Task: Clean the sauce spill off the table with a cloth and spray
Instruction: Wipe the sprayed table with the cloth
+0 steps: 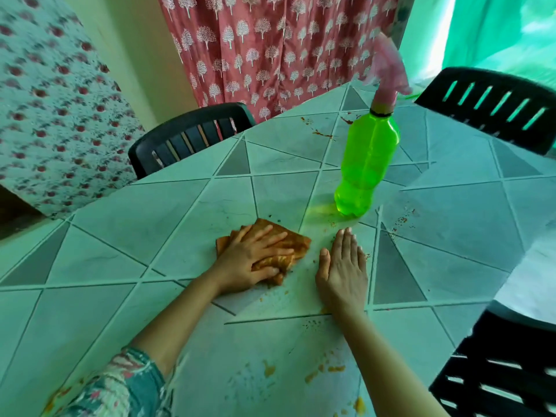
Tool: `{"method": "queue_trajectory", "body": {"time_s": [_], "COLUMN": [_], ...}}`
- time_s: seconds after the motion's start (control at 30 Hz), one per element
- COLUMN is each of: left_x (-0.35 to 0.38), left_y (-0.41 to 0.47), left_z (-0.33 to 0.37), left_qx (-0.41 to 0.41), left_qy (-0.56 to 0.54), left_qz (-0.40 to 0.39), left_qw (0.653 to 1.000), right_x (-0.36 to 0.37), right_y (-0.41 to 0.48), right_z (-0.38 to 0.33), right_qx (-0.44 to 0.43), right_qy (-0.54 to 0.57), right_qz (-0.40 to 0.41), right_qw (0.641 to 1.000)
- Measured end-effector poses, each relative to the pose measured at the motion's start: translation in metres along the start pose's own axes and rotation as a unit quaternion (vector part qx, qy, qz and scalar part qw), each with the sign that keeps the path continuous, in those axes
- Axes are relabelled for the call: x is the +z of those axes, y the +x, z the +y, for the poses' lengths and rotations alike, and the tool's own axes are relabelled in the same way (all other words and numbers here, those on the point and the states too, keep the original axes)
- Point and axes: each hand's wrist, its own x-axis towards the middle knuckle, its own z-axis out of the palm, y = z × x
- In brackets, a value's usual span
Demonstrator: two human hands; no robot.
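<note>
Sauce clean-up, partly done: a stained cloth [298, 239] is pressed to the table [150, 212] by the left hand [255, 257].
Left fingers are laid flat, slightly spread, on the cloth; the right hand [343, 266] is rested flat beside it, fingers together. The spray bottle [367, 164] is stood just beyond the right fingertips. Sauce specks [331, 368] are seen behind both wrists and past the bottle, so much wiping seems outstanding.

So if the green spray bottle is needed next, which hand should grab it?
Probably the right. The right hand lies flat and free on the table, close to the bottle; the left hand is farther off and pressing the cloth.
</note>
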Motion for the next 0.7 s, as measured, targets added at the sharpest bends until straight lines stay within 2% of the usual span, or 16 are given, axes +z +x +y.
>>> {"method": "queue_trajectory", "body": {"time_s": [0.07,0.17,0.2,0.23,0.33,0.47,0.57,0.7], "left_x": [-0.007,-0.015,-0.015,-0.012,0.005,0.022,0.025,0.019], "left_y": [0.011,0.060,0.077,0.089,0.085,0.009,-0.035,-0.011], "left_z": [-0.006,0.004,0.012,0.023,0.056,0.071,0.064,0.059], "left_qx": [-0.079,-0.248,-0.266,-0.257,-0.139,-0.042,-0.025,-0.065], "left_qy": [0.017,0.036,0.043,0.052,0.064,0.047,0.029,0.032], "left_qz": [0.013,0.030,0.019,0.003,-0.031,0.007,0.020,-0.005], "left_qw": [0.997,0.968,0.963,0.965,0.988,0.998,0.999,0.997], "right_x": [-0.001,-0.001,-0.001,-0.002,-0.006,-0.011,-0.010,-0.006], "right_y": [-0.003,-0.016,-0.021,-0.026,-0.038,-0.042,-0.039,-0.035], "right_z": [0.004,0.012,0.015,0.017,0.021,0.022,0.021,0.020], "right_qx": [-0.026,-0.059,-0.065,-0.069,-0.073,-0.053,-0.053,-0.052], "right_qy": [-0.023,-0.040,-0.037,-0.035,-0.021,0.013,0.013,-0.008], "right_qz": [-0.019,-0.018,-0.017,-0.018,-0.021,-0.008,-0.016,-0.016], "right_qw": [0.999,0.997,0.997,0.997,0.997,0.998,0.998,0.998]}}
